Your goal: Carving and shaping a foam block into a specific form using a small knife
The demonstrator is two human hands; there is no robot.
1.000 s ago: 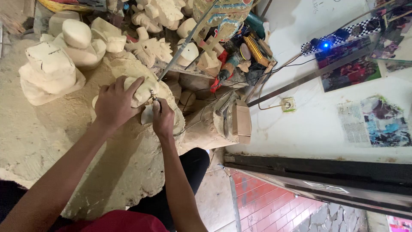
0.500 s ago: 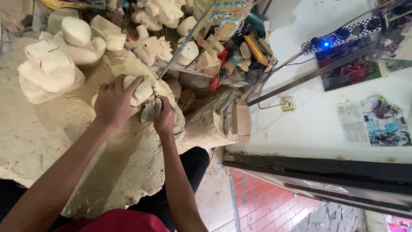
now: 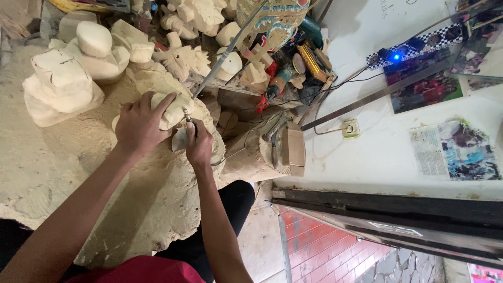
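My left hand (image 3: 139,124) grips a pale, rough wood carving (image 3: 175,109) and presses it down on a dusty wooden work block (image 3: 78,173). My right hand (image 3: 199,145) is closed around the handpiece of a rotary carving tool (image 3: 187,116), whose tip touches the carving's right side. A grey flexible shaft (image 3: 226,50) runs from the tool up and to the right. My fingers hide most of the handpiece.
Several unfinished pale carvings (image 3: 63,86) stand at the back left of the block, more (image 3: 186,57) behind. A pile of power tools (image 3: 285,73) lies at the back right. A short log with a wooden mallet (image 3: 291,152) stands right of my hands. A wall socket (image 3: 350,127) is on the white wall.
Both hands stay on the carving and the tool; the right hand has shifted only slightly against the carving. The view has barely moved.
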